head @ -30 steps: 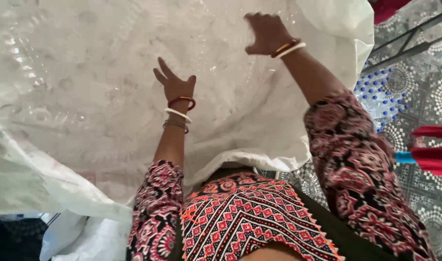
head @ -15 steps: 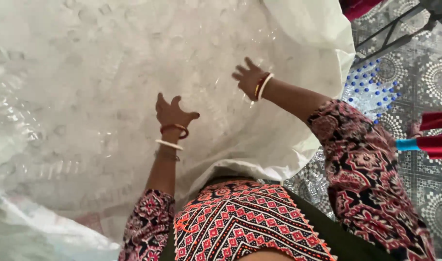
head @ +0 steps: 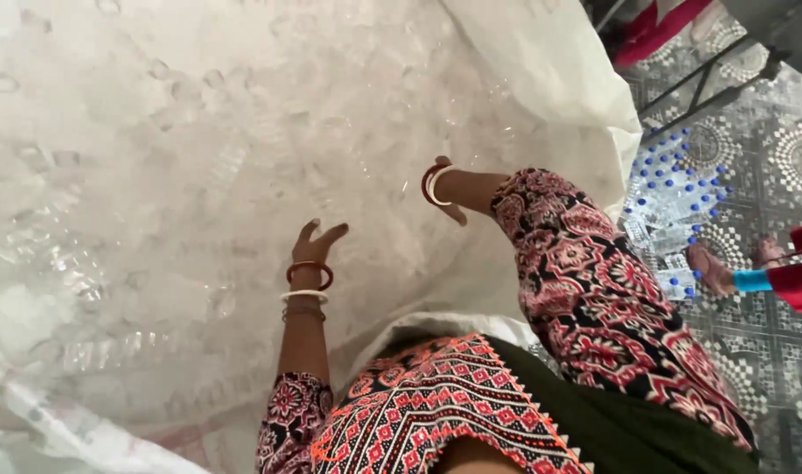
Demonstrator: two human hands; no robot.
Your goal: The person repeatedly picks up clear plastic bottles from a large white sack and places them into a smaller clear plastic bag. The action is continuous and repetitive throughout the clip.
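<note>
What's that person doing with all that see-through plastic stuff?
A person leans over a huge white sack full of clear plastic bottles. The left hand is spread open over the bottles, and the right hand reaches in beside it. More bottles with blue caps lie on the patterned floor.

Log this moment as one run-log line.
left hand: open, on white sack | right hand: wrist bent, on sack, fingers hidden | clear bottles: on floor, right

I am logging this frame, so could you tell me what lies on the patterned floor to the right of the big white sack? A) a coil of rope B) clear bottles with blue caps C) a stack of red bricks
B: a cluster of clear bottles with blue caps lies on the patterned floor beside the big white sack.
</note>
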